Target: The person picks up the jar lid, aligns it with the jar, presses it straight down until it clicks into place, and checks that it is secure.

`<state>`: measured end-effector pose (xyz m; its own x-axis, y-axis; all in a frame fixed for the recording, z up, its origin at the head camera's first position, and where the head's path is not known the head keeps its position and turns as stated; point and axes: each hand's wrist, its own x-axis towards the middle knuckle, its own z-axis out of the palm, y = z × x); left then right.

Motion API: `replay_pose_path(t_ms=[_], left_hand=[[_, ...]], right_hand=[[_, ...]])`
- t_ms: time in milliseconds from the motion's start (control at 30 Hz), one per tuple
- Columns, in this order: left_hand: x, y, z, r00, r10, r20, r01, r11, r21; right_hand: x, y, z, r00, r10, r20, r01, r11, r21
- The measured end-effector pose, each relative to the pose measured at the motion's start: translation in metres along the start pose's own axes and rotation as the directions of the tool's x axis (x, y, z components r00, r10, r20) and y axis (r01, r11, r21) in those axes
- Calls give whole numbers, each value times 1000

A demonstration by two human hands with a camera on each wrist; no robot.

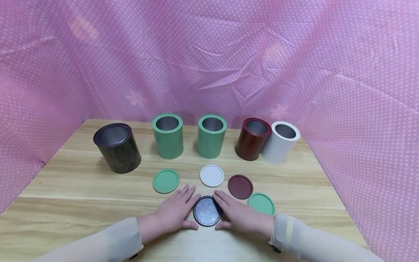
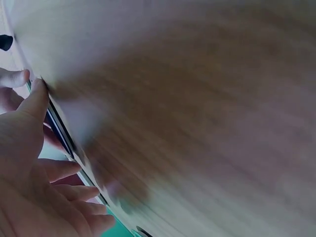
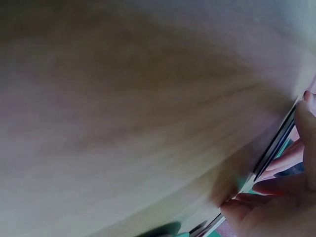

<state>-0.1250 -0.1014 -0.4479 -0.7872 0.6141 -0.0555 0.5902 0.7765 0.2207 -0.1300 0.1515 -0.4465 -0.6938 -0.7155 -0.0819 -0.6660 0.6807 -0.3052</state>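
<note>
Seen from the wrist, the left hand [image 2: 24,182] fills the lower left corner, its thumb stretched up along the thin edge of a dark lid [image 2: 61,132] lying on the table [image 2: 197,108]. The fingers spread loosely beside the lid's rim. Blurred wood grain covers most of the frame. Another fingertip [image 2: 14,78] shows at the left edge.

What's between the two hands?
The dark lid lies flat on the table, between the left hand and right hand, seen in the head view.
</note>
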Motion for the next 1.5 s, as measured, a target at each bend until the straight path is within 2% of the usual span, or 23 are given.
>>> replay_pose_path(t_ms=[367,667,867,1167,1267,1500], left_hand=[[0,2,0,999,34,-32,-34,999,18],[2,4,-2,1000,3,-28,-4,1000,-31],[4,4,-2,998,22,-51,-20,999,29],[6,5,-6,999,35,-24,-32,994,100],[7,3,-9,999,35,-26,-33,996,82],[4,-4,-19,997,42,-60,-45,997,-55]], right_hand=[[2,-1,2,1000,6,-11,-6,1000,-30],[5,-1,1,1000,16,-14,-16,999,-39],[7,-2,1,1000,18,-25,-19,999,-42],[10,-4,-2,999,14,-32,-15,999,-38],[10,-4,-3,999,12,-36,-13,1000,-16],[11,-4,-9,998,-2,-61,5,999,42]])
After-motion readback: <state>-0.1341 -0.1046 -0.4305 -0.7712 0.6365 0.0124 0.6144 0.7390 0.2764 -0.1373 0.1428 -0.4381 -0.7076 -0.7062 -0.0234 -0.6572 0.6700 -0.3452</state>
